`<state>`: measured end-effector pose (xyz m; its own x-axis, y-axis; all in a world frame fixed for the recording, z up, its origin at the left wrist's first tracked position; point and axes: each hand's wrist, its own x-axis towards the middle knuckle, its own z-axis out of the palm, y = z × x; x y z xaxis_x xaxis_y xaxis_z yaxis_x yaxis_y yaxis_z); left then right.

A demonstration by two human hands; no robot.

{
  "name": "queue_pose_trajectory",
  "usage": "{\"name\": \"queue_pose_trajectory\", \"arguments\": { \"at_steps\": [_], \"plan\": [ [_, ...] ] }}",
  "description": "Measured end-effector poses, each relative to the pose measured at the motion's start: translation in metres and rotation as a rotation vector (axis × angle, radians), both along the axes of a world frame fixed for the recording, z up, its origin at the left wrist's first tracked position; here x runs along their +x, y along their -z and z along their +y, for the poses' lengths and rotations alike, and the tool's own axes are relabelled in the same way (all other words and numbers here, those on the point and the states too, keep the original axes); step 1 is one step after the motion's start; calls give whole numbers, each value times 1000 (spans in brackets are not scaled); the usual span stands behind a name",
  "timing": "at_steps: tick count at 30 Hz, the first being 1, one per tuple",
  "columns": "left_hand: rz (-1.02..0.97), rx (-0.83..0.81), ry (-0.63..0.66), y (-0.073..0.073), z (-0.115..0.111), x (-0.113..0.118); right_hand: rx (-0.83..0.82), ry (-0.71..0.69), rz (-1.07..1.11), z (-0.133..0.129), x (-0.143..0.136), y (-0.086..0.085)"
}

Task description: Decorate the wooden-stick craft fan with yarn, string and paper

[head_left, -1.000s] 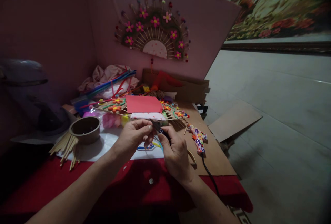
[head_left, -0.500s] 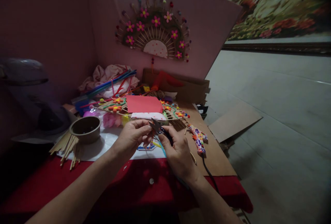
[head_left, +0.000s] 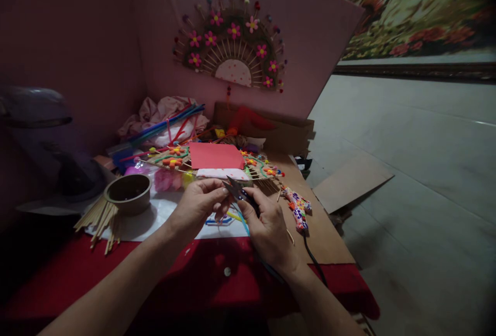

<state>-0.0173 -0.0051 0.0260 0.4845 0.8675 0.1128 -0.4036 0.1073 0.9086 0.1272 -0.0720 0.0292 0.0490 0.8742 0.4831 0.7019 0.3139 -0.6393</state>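
My right hand (head_left: 269,222) is closed round a pair of dark-handled scissors (head_left: 236,189), whose blades point up and left, slightly apart. My left hand (head_left: 207,201) pinches at the blade tips; whatever its fingers hold is too small and hidden to make out. A thin light-blue strip (head_left: 244,221) hangs between the hands and runs down behind the right one. Just beyond them lies a stick fan with orange felt flowers (head_left: 173,162), a red sheet (head_left: 217,156) resting across its middle. Blue and yellow pieces (head_left: 219,222) lie on white paper under my hands.
A brown bowl (head_left: 128,204) and thin wooden sticks (head_left: 96,218) sit at left. A flower-patterned glue gun (head_left: 297,205) with a black cord lies on cardboard (head_left: 329,243) at right. Pipe cleaners (head_left: 166,124) and cloth are heaped behind. Another flowered fan (head_left: 232,41) hangs on the wall.
Both hands and the scissors stay in nearly the same place. The light-blue strip has shifted slightly beside my right hand.
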Motion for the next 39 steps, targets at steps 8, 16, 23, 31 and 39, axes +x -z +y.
{"name": "queue_pose_trajectory", "arguments": {
  "at_steps": [8,16,23,31,39],
  "plan": [
    [-29,-42,1,0,-1,0,-13,3,22,-1,0,2],
    [11,47,-12,2,0,1,1,-15,52,-1,-2,0],
    [58,92,-2,5,0,0,7,-33,43,2,-3,0],
    [67,98,2,6,1,0,32,-10,29,2,-4,0],
    [59,88,7,6,0,0,48,-4,19,2,-5,0]
  ]
}}
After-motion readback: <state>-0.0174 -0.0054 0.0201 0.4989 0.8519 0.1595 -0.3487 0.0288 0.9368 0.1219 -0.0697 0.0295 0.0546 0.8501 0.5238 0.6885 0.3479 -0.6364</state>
